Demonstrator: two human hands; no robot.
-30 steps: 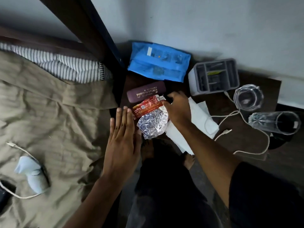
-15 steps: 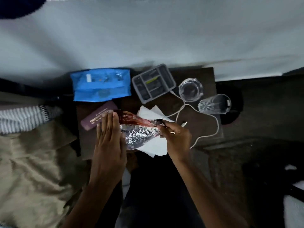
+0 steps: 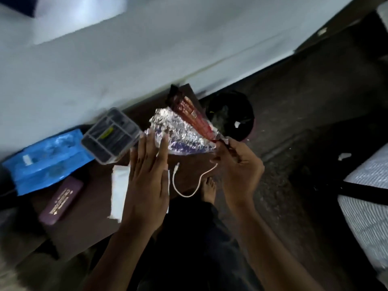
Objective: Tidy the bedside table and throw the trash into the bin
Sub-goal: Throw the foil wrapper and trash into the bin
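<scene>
Foil wrapper (image 3: pixel 180 133) in right hand (image 3: pixel 237 166) pinch grip (left hand (image 3: pixel 147 181) flat, grip wide), near bin (image 3: pixel 231 114).

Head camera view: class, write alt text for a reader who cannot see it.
The right hand pinches a red and foil wrapper lifted above the bedside table, near a black bin; the flat, open left hand touches its foil edge.

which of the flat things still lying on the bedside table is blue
The blue plastic pouch at the table's far left, beside the grey divided organiser box. The purple case and the white tissue lie flat too, but neither is blue.
</scene>
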